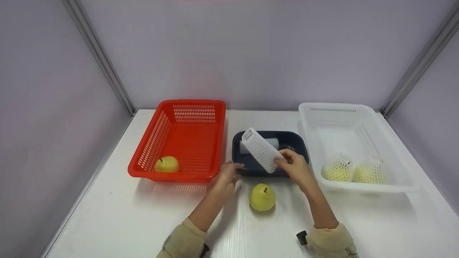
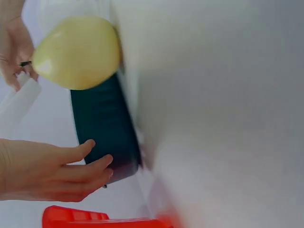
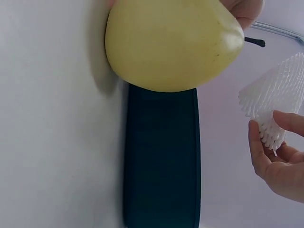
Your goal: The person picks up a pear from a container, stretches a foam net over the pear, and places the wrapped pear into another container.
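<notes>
Pinching white tubular foam netting in right hand above dark-blue rectangular plastic tray, beyond round yellow pear; poising left hand, released, by tray's near-left corner, possibly touching.

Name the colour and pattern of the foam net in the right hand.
The foam net is white, with an open mesh pattern; the head view shows it best.

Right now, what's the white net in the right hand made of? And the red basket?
The white net in the right hand looks like matte plastic foam, going by its thick mesh strands. The red basket seems slightly glossy plastic, its slots and rim apparently moulded together.
</notes>
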### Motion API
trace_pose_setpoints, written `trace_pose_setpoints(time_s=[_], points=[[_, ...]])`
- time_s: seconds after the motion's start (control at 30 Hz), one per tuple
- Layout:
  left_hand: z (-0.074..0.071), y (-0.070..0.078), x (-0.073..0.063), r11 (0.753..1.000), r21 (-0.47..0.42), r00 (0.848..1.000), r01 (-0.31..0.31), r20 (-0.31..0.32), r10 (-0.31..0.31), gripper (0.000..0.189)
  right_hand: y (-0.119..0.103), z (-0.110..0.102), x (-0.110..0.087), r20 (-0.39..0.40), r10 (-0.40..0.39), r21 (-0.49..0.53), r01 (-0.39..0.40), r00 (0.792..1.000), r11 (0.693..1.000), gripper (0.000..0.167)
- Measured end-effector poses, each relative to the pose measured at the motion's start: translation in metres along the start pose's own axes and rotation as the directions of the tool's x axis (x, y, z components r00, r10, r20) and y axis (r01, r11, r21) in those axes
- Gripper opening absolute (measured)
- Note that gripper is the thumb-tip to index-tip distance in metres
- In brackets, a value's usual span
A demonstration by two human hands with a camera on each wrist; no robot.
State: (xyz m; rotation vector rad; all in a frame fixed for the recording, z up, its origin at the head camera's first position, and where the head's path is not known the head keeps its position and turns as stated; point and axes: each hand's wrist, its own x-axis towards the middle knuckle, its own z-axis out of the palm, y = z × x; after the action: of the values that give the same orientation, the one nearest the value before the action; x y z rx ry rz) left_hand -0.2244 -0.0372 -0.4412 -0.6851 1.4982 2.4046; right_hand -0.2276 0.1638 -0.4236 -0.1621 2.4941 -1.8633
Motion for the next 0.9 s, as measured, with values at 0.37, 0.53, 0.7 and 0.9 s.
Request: trace_pose_setpoints(time_s=[0.37, 0.53, 0.7, 0.9], points=[[-0.010, 0.000, -0.013, 0.963, -0.242, 0.993, 0.116, 0.040, -0.110, 0.047, -0.005, 0.001, -0.006, 0.027, 0.016, 0.048, -0.017, 1.000, 0.999, 0.027], [-0.007, 0.000, -0.021, 0.960, -0.238, 0.989, 0.145, 0.048, -0.138, 0.025, -0.005, 0.002, -0.008, 0.041, 0.003, 0.095, -0.007, 0.999, 0.995, 0.026], [-0.005, 0.001, -0.025, 0.972, -0.233, 0.991, 0.039, 0.135, -0.008, 0.024, -0.008, 0.003, -0.009, 0.049, -0.035, 0.150, 0.027, 0.998, 0.988, 0.027], [-0.001, 0.001, -0.025, 0.977, -0.185, 0.932, -0.101, 0.327, 0.158, 0.008, -0.014, 0.005, -0.013, 0.065, -0.059, 0.175, 0.047, 0.996, 0.983, 0.028]])
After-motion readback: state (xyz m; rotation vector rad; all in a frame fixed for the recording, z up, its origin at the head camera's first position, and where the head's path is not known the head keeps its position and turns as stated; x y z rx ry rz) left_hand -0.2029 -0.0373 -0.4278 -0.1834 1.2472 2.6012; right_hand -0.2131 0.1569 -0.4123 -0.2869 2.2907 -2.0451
